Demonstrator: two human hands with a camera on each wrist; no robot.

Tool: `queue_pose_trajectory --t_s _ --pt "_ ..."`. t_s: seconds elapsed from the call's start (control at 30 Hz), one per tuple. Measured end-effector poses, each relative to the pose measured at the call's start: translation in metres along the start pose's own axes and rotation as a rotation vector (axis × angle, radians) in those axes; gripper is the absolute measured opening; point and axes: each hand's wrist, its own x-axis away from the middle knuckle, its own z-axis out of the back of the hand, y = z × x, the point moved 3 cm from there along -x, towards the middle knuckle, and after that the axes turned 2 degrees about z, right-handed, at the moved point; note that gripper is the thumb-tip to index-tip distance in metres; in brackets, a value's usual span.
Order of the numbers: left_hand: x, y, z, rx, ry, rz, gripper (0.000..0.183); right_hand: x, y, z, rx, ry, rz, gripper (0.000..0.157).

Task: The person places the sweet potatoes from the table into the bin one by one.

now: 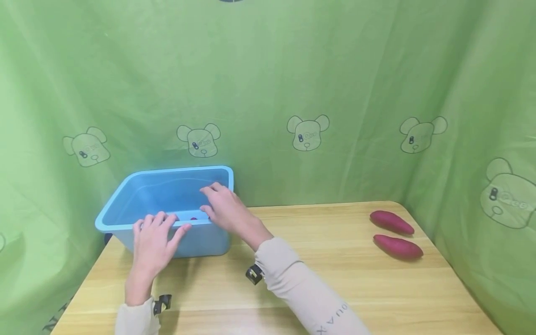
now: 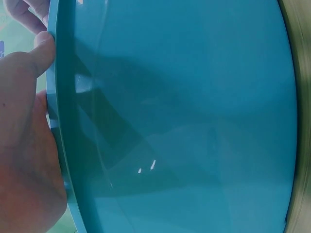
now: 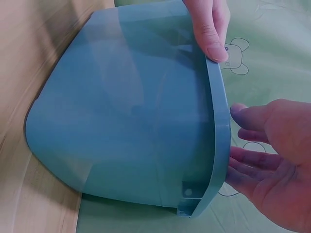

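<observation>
A blue plastic bin [image 1: 167,239] stands at the left of the wooden table. My left hand [image 1: 152,242] holds its near rim, fingers over the top and thumb along the edge. The left wrist view shows that thumb [image 2: 44,48] against the rim. Over the bin's right near corner reaches my right hand [image 1: 226,207], fingers spread and loosely bent, with nothing seen between them. In the right wrist view, the right hand [image 3: 277,155] is beside the rim, partly behind it. Small dark red bits [image 1: 194,218] show inside the bin; most of its floor is hidden.
Two purple-red sweet potatoes, one farther back [image 1: 391,222] and one nearer [image 1: 398,247], lie at the right of the table [image 1: 318,260]. A green curtain [image 1: 268,93] with bear-head prints hangs behind and at both sides.
</observation>
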Motion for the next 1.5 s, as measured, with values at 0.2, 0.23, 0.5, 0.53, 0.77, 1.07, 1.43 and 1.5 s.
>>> queue_pose_trajectory --t_s 0.2,0.23,0.5,0.53,0.77,1.07,1.43,1.5 --pt "-0.001 -0.001 0.000 -0.002 -0.001 0.001 0.045 0.003 0.002 0.000 0.004 0.012 0.017 0.045" --pt "-0.001 -0.001 0.000 -0.003 -0.001 0.001 0.045 0.004 0.002 0.000 0.004 0.015 0.023 0.044" --pt "-0.006 0.000 -0.001 -0.002 -0.001 -0.021 0.044 0.019 0.013 0.008 -0.008 0.082 0.033 0.043" --pt "-0.006 0.000 -0.001 -0.004 0.000 -0.020 0.044 0.021 0.014 0.009 -0.011 0.090 0.035 0.043" --pt "-0.004 -0.002 -0.001 -0.007 -0.009 -0.001 0.045 0.038 0.023 0.014 -0.026 0.122 0.046 0.045" --pt "-0.003 -0.003 -0.001 -0.003 -0.016 0.017 0.044 0.058 0.032 0.018 -0.051 0.184 0.063 0.050" --pt "-0.001 -0.002 -0.003 0.003 -0.010 0.018 0.043 0.085 0.043 0.023 -0.063 0.241 0.059 0.052" --pt "-0.001 -0.002 -0.003 0.004 -0.008 0.019 0.043 0.090 0.046 0.023 -0.066 0.248 0.057 0.052"
